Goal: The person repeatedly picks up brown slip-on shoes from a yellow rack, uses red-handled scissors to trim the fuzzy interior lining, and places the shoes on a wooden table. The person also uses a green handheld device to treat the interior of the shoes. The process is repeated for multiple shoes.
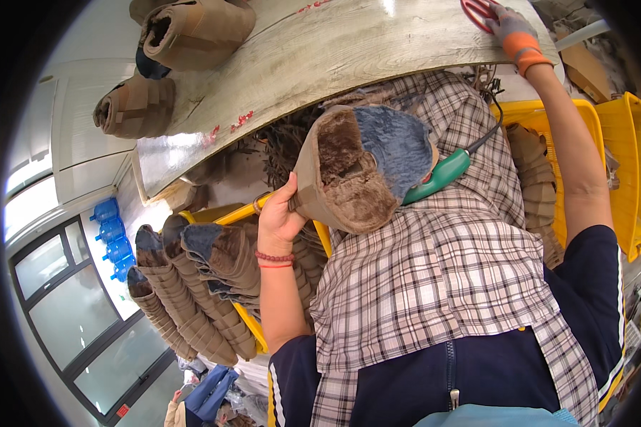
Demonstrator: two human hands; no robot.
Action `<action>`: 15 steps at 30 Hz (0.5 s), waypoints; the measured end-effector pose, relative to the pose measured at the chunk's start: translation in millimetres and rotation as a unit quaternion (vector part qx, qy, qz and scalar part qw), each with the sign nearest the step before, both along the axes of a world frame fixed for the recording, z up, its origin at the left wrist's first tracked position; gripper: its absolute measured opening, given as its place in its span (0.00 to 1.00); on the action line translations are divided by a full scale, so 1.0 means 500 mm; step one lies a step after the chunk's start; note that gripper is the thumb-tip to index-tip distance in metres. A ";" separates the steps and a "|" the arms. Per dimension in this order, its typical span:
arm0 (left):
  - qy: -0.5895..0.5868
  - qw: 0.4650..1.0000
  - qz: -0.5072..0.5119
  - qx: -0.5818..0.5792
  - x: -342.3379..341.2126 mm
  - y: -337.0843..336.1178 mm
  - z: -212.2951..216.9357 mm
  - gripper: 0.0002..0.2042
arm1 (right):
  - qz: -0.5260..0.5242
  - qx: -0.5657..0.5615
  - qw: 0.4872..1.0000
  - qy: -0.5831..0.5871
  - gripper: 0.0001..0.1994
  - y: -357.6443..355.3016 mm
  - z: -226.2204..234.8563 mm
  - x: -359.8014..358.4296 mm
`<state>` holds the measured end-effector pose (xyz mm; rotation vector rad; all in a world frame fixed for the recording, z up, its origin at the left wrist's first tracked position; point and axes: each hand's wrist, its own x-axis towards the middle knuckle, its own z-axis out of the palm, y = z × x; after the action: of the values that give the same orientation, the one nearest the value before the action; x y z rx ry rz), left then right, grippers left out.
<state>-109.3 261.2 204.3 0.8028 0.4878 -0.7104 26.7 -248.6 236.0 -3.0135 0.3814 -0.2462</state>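
My left hand [283, 215] grips a tan hat-like piece [308, 191] by its side, thumb on the outer cloth and the other fingers hidden behind it. Its opening faces me, showing brown and blue plush lining. Against its right edge, over my checked apron [420, 285], rests a green-handled tool [440, 176] with a black cord; its working end is hidden. My right hand [511, 32], in a grey and orange glove, reaches to the far right of the table [335, 50]. Its fingers are closed on red-handled scissors [479, 13], whose blades are out of sight.
Nested stacks of similar tan pieces [192, 299] lean at the left by a yellow crate [253, 329]. More rolls [199, 35] stand on the table's far left. Yellow baskets [630, 178] sit at my right, one with a stack inside. Blue water jugs [112, 229] line the wall.
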 end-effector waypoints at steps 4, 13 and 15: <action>0.010 0.999 -0.025 -0.033 -0.001 0.018 -0.004 0.16 | 0.030 0.020 0.999 -0.006 0.15 -0.012 0.015 0.005; 0.003 0.998 -0.005 -0.063 -0.024 0.042 -0.053 0.13 | 0.040 0.362 0.931 0.006 0.13 -0.050 -0.003 0.102; -0.010 0.994 -0.021 -0.102 -0.017 0.046 -0.066 0.14 | -0.040 0.662 0.748 -0.008 0.13 -0.088 -0.019 0.118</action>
<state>-117.6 284.1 171.5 0.6287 0.3734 -0.7775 85.9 -292.6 226.5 -1.5726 0.4174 0.0290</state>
